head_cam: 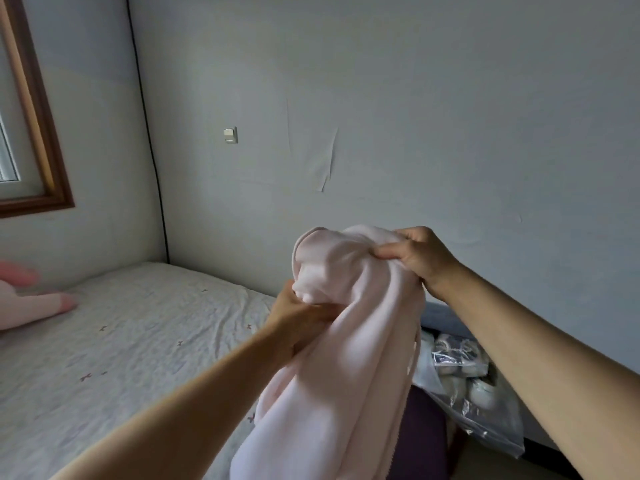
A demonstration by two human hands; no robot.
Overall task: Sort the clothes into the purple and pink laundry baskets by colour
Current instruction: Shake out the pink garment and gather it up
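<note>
Two hands hold one pale pink garment [346, 341] up in front of the person, above the near edge of the bed [121, 341]. The left hand [298, 320] is closed around a bunched fold at the garment's left side; its fingers are mostly hidden in the cloth. The right hand [415, 258] pinches the top edge, thumb and fingers [384, 251] clamped on the fabric. The rest of the garment hangs down freely and leaves the picture at the bottom.

Handling: the fabric looks soft, fleecy and light. It drapes in long folds and has no stiffness, so it will sag wherever it is unsupported. Gathering the hanging part, or gripping along the top hem, should keep it from trailing.

Neither laundry basket can be identified with certainty. A dark purple shape [422, 431] sits low behind the garment and may be the purple one; no pink basket is visible.

Clearance: open space lies over the bed to the left. To the right, a clear plastic bag [464, 375] of packed items stands close against the wall [381, 98], leaving little room on that side.
</note>
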